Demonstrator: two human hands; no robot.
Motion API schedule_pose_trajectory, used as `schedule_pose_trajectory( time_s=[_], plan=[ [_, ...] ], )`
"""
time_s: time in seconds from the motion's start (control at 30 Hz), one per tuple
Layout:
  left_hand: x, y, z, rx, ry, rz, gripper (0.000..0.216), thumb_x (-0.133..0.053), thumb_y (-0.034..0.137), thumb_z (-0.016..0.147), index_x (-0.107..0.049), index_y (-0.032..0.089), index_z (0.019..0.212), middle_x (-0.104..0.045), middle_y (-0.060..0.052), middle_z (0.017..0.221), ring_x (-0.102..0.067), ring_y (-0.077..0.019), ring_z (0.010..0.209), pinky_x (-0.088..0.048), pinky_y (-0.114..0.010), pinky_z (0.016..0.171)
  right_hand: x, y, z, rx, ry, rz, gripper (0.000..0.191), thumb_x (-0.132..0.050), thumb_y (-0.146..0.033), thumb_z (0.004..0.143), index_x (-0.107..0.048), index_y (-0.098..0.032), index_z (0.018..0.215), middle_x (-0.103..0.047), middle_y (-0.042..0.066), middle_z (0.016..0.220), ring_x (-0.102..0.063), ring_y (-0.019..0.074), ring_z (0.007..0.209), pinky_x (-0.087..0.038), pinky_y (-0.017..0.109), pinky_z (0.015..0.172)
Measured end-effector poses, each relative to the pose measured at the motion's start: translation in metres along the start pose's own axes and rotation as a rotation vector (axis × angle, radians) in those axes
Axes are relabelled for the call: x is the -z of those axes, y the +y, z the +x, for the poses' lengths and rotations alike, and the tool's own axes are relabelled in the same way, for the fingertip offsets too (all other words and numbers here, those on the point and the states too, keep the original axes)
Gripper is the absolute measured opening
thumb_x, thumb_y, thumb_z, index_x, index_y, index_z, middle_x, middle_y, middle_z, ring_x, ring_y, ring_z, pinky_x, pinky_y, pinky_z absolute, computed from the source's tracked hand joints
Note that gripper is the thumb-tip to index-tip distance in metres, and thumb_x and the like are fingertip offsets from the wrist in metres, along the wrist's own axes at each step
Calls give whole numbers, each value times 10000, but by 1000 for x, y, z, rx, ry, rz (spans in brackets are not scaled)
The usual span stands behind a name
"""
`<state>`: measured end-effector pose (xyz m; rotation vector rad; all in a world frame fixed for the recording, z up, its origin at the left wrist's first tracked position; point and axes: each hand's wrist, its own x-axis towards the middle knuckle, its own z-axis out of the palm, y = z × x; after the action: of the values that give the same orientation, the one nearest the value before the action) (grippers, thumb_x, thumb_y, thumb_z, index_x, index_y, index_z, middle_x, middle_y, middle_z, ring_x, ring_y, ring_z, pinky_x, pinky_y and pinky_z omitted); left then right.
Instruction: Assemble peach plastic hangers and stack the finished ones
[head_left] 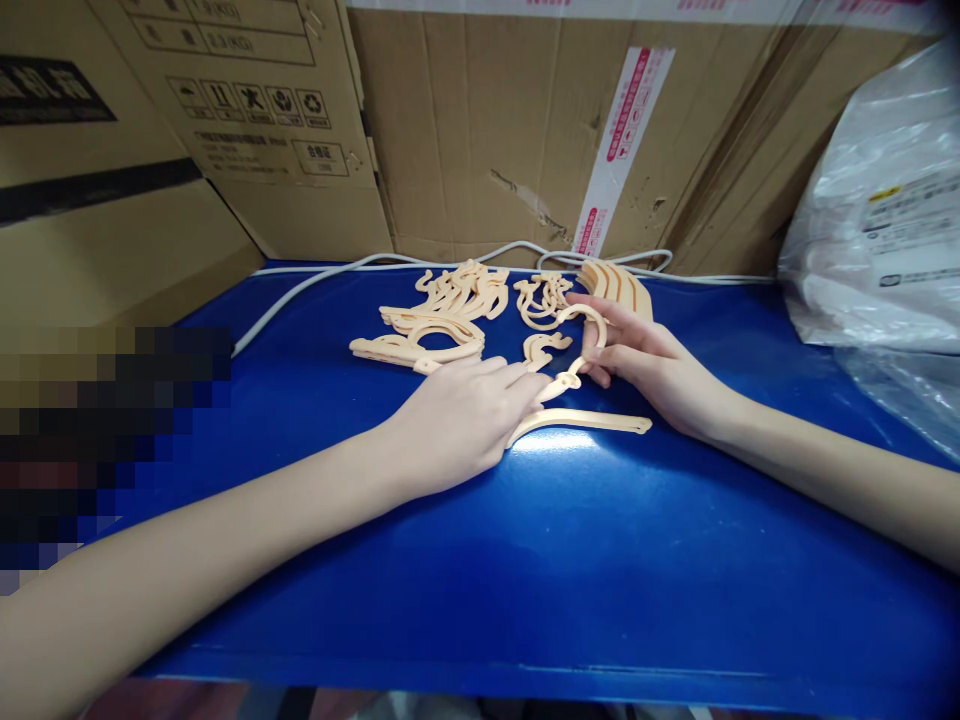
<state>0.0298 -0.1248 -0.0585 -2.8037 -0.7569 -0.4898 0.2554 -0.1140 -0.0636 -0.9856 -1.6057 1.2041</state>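
Pale cream plastic hanger parts lie on the blue table [480, 570]. My right hand [652, 360] pinches a curved hanger hook [602, 325] between thumb and fingers. The lower end of this hook meets the pieces at my left hand [469, 410]. Closed around a hanger arm [585, 417], my left hand hides that arm's inner end; its outer end sticks out to the right. A small loose hook [541, 350] rests just behind, between the hands. Beyond my left wrist lies a stack of folded hangers [420, 340].
Toward the back are a pile of hanger arms [465, 290], a heap of hooks [544, 298] and a row of curved arms [619, 285]. A white cable [330, 270] runs along cardboard boxes [487, 130]. A clear plastic bag [877, 210] stands at right.
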Motion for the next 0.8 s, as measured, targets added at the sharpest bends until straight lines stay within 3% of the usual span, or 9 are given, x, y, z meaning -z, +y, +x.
schedule_pose_trajectory(
  time_s=[0.13, 0.53, 0.8],
  plan=[
    [2, 0, 1, 17, -12, -17, 243, -440, 221, 978, -656, 118, 1019, -639, -37, 789, -572, -196, 708, -359, -300, 621, 0, 1, -1, -3, -16, 9, 606, -537, -120, 813, -431, -196, 1405, -553, -51, 724, -448, 116, 598, -380, 301, 670],
    [2, 3, 0, 22, -104, 11, 316, -363, 243, 1001, -631, 125, 1119, -681, -64, 886, -621, -231, 801, -412, -338, 686, 1, 0, -1, -48, -31, 48, 510, -515, -128, 808, -521, -199, 1313, -486, -45, 726, -409, 98, 567, -299, 294, 586],
    [2, 4, -1, 27, -102, 19, 294, -385, 238, 994, -624, 134, 1128, -681, -59, 882, -618, -222, 796, -411, -328, 671, 0, -1, -2, -51, -28, 46, 491, -521, -146, 799, -533, -189, 1288, -470, -46, 724, -403, 98, 563, -299, 293, 572]
  ],
)
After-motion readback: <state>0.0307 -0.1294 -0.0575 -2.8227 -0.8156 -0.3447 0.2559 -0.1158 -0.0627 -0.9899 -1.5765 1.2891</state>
